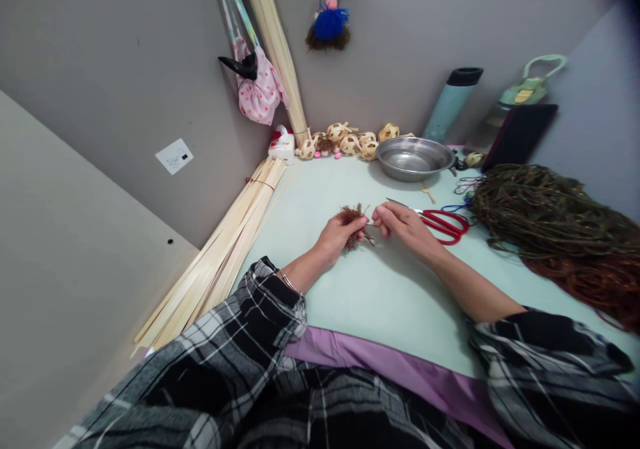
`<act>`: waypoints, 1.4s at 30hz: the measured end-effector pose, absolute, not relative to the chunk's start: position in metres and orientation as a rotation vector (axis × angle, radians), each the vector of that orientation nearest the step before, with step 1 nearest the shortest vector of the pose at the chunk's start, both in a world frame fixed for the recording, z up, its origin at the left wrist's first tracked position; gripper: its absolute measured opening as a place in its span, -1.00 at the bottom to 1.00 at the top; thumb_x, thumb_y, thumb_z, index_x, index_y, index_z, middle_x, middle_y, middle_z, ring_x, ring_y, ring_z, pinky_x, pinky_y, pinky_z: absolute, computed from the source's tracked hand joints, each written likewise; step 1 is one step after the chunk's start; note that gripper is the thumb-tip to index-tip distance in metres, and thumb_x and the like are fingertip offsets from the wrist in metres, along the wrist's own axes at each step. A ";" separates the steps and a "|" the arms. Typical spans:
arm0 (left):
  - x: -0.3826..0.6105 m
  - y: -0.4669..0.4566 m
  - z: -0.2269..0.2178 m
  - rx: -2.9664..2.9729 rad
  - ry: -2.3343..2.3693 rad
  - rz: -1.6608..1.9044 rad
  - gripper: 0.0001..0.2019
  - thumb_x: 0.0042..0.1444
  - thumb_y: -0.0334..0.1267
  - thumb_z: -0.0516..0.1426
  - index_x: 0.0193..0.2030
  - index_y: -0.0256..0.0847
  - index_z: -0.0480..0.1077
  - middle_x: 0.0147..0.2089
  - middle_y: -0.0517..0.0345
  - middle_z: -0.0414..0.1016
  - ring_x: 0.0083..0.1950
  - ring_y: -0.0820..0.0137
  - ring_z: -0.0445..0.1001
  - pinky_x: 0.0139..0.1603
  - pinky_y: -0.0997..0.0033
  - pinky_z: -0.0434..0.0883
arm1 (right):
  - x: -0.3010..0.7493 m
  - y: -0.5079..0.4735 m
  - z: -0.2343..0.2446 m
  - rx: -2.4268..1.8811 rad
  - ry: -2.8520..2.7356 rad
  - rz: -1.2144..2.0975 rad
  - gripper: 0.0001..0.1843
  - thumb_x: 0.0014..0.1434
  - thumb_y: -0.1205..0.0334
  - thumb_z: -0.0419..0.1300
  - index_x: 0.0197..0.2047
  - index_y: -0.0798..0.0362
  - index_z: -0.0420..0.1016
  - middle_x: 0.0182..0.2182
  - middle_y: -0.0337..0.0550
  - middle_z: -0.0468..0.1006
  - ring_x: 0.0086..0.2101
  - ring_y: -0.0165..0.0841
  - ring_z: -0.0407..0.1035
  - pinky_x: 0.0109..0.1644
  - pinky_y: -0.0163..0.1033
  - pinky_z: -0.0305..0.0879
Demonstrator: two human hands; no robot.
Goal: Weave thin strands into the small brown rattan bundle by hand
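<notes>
Brown fuzzy bundle over the pale green table.
Left hand pinches it; right hand is pinched narrow just beside it, on what I cannot tell. Shaping it seems the step; next needs a steady hold.

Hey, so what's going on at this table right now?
A person is working with both hands over the pale green tabletop. The left hand holds a brown fibrous tuft. The right hand is close beside it; whether its fingertips grip a strand is too small to tell. Red-handled scissors lie by the right hand, with dark yarn farther right.
</notes>
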State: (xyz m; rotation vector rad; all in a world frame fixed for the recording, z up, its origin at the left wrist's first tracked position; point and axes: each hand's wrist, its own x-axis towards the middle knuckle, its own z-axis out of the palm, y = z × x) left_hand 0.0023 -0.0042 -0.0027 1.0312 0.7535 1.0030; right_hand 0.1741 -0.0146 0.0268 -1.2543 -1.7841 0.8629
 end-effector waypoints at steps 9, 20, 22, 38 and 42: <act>0.002 -0.003 -0.002 0.977 0.781 1.056 -0.77 0.02 -0.16 0.28 -0.27 -0.27 0.43 -0.39 0.18 0.41 -0.46 0.56 0.34 -0.42 0.47 0.23 | 0.171 -0.016 0.027 -1.221 -1.816 0.908 -0.56 0.26 -0.11 0.12 -0.47 0.06 0.35 -0.59 -0.28 0.28 -0.52 -0.42 0.15 -0.40 -0.28 0.07; 0.002 -0.004 -0.001 1.005 0.749 1.028 -0.70 -0.02 -0.09 0.31 -0.29 -0.28 0.42 -0.45 0.22 0.37 -0.46 0.55 0.33 -0.41 0.49 0.25 | 0.171 -0.018 0.028 -1.186 -1.851 1.030 -0.52 0.28 -0.13 0.09 -0.49 0.08 0.33 -0.59 -0.28 0.26 -0.51 -0.43 0.14 -0.38 -0.28 0.07; 0.002 -0.005 0.000 0.992 0.748 1.032 -0.70 -0.02 -0.09 0.30 -0.29 -0.28 0.42 -0.39 0.19 0.41 -0.44 0.57 0.34 -0.40 0.50 0.27 | 0.171 -0.016 0.027 -1.188 -1.814 1.005 -0.56 0.26 -0.11 0.11 -0.46 0.08 0.36 -0.58 -0.28 0.29 -0.50 -0.43 0.15 -0.38 -0.28 0.08; 0.002 -0.004 0.001 1.004 0.787 0.972 -0.83 0.09 -0.22 0.22 -0.27 -0.29 0.39 -0.51 0.23 0.37 -0.51 0.56 0.34 -0.47 0.53 0.21 | 0.170 -0.010 0.019 -1.155 -1.606 1.078 -0.76 0.04 0.09 0.29 -0.36 0.10 0.45 -0.52 -0.27 0.39 -0.51 -0.46 0.20 -0.41 -0.31 0.10; 0.002 -0.004 -0.001 1.053 0.784 0.963 -0.82 0.06 -0.22 0.22 -0.29 -0.29 0.39 -0.52 0.23 0.37 -0.51 0.55 0.34 -0.47 0.53 0.22 | 0.171 -0.011 0.020 -1.153 -1.615 1.102 -0.74 0.03 0.09 0.30 -0.35 0.11 0.44 -0.52 -0.27 0.39 -0.50 -0.46 0.21 -0.40 -0.31 0.12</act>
